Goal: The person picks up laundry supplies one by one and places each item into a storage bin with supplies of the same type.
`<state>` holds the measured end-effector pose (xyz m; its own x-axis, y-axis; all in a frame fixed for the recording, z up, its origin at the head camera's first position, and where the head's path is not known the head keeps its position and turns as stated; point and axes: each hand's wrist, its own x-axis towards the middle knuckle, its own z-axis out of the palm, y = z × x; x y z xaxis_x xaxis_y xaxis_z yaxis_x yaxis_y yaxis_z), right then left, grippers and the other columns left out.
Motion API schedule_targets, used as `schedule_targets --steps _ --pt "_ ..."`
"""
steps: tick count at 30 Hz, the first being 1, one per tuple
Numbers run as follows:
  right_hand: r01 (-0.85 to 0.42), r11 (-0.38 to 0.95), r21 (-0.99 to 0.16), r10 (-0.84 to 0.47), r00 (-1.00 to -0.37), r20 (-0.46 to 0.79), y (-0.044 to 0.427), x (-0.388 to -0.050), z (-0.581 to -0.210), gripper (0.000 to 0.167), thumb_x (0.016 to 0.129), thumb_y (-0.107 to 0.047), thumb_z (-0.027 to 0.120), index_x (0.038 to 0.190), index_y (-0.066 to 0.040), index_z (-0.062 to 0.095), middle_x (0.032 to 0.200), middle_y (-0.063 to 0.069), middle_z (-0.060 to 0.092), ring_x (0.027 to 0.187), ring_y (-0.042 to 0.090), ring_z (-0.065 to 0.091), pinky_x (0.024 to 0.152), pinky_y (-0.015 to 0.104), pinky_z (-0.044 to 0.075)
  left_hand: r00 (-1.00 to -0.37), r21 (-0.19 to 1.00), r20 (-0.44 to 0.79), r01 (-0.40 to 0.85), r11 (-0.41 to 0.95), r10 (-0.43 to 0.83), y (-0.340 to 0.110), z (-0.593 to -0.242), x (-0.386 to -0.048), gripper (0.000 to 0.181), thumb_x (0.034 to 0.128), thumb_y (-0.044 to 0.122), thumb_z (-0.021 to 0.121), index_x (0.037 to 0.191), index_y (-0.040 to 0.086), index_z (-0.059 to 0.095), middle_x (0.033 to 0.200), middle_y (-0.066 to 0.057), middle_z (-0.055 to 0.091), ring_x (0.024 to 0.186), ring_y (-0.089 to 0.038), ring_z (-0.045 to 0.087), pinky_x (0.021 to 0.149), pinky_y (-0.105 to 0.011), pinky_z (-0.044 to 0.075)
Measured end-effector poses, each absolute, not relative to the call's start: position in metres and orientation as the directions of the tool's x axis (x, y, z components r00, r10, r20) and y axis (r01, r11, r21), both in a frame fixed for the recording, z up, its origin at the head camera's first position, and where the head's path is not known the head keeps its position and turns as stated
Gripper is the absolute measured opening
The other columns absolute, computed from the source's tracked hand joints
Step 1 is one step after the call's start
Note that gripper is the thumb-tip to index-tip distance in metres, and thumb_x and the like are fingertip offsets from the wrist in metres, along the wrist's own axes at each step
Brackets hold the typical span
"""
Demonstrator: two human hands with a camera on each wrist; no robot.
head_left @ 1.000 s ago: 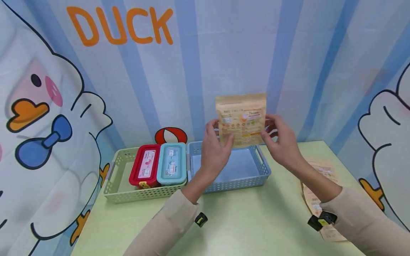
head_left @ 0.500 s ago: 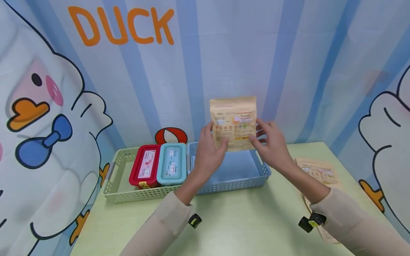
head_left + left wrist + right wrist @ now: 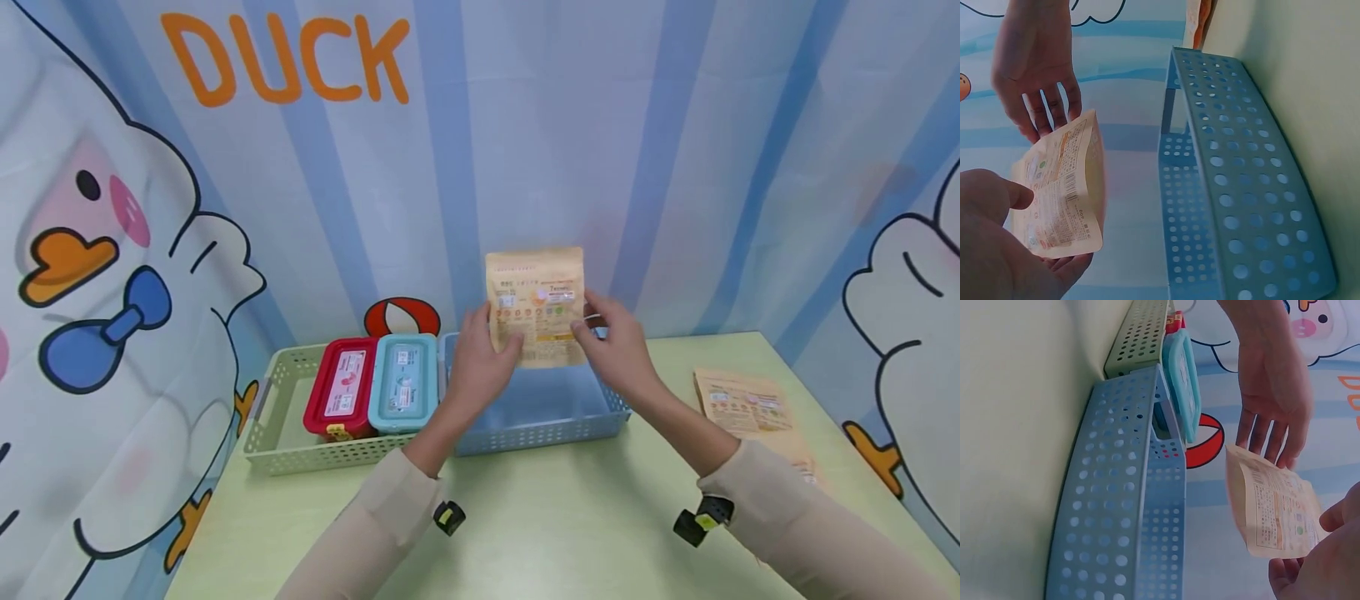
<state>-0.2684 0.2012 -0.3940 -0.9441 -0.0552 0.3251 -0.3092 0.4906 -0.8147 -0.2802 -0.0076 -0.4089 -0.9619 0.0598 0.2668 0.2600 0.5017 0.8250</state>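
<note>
A tan printed pouch [image 3: 537, 304] is held upright above the blue basket [image 3: 540, 435], between both hands. The left hand [image 3: 480, 358] grips its left side, thumb on the printed face and fingers behind. On the right side, the right hand [image 3: 621, 350] pinches the edge with thumb in front. The left wrist view shows the left hand [image 3: 1010, 244] with its thumb on the pouch [image 3: 1060, 194] and fingertips under it. In the right wrist view the pouch [image 3: 1279, 512] lies between the left hand [image 3: 1275, 394] and the right hand [image 3: 1329, 556].
A green basket [image 3: 330, 456] at the left holds a red-lidded box [image 3: 341, 387] and a teal-lidded box [image 3: 403, 383]. Several tan pouches [image 3: 750, 408] lie at the table's right side, partly behind the right forearm. A striped duck curtain [image 3: 540, 125] hangs behind the table.
Both hands have moved left and down with the pouch, which now hangs lower over the blue basket. More of the pouches on the right side of the table shows.
</note>
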Motion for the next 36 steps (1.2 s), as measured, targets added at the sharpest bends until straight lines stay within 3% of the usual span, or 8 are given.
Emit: schedule_targets --steps 6,9,13,17,24,36 --pt "-0.183 0.422 -0.888 -0.037 -0.982 0.185 0.197 -0.273 -0.407 0.06 0.11 -0.016 0.056 0.164 0.002 0.033 0.147 0.024 0.053 0.137 0.04 0.052 0.109 0.055 0.048 -0.974 0.827 0.211 0.222 0.517 0.081 -0.01 -0.417 -0.283 0.051 0.1027 0.029 0.065 0.145 0.004 0.052 0.12 -0.012 0.054 0.098 -0.025 0.052 0.078 -0.04 0.047" --pt "-0.135 0.383 -0.914 -0.043 -0.991 0.129 0.195 -0.275 -0.416 0.061 0.111 -0.018 0.056 0.164 -0.001 0.033 0.153 0.023 0.05 0.14 0.04 0.048 0.111 0.057 0.046 -0.974 0.827 0.195 0.228 0.514 0.118 -0.011 -0.421 -0.284 0.048 0.1031 0.026 0.066 0.142 0.003 0.052 0.117 -0.013 0.058 0.095 -0.023 0.059 0.077 -0.039 0.053" --pt "-0.123 0.375 -0.919 -0.069 -0.992 0.105 0.195 -0.278 -0.43 0.06 0.111 -0.019 0.056 0.164 -0.001 0.033 0.155 0.022 0.049 0.142 0.04 0.047 0.111 0.057 0.046 -0.979 0.804 0.146 0.202 0.559 0.144 -0.011 -0.426 -0.282 0.071 0.1035 0.029 0.067 0.159 -0.001 0.034 0.133 -0.02 0.057 0.097 -0.025 0.065 0.08 -0.043 0.057" --pt "-0.148 0.387 -0.91 -0.092 -0.988 0.122 0.194 -0.281 -0.442 0.058 0.111 -0.019 0.056 0.162 0.0 0.036 0.152 0.024 0.051 0.141 0.042 0.049 0.112 0.058 0.046 -0.986 0.741 0.092 0.163 0.652 0.142 -0.012 -0.431 -0.277 0.093 0.1033 0.038 0.066 0.168 -0.002 0.012 0.157 -0.029 0.039 0.112 -0.034 0.06 0.092 -0.051 0.054" --pt "-0.141 0.377 -0.915 -0.116 -0.988 0.104 0.19 -0.285 -0.462 0.057 0.111 -0.018 0.056 0.162 0.002 0.037 0.151 0.026 0.053 0.138 0.042 0.052 0.108 0.057 0.049 -0.989 0.648 0.046 0.135 0.749 0.139 -0.012 -0.443 -0.274 0.097 0.1029 0.041 0.067 0.168 -0.002 0.009 0.157 -0.038 0.035 0.128 -0.053 0.056 0.095 -0.062 0.054" --pt "-0.109 0.361 -0.926 -0.103 -0.992 0.076 0.183 -0.285 -0.486 0.053 0.114 -0.025 0.052 0.156 0.005 0.044 0.144 0.027 0.059 0.132 0.039 0.058 0.101 0.046 0.057 -0.992 0.627 -0.018 0.087 0.774 0.126 -0.01 -0.47 -0.27 0.097 0.1031 0.046 0.065 0.169 0.0 0.01 0.162 -0.04 0.024 0.145 -0.057 0.037 0.11 -0.066 0.044"
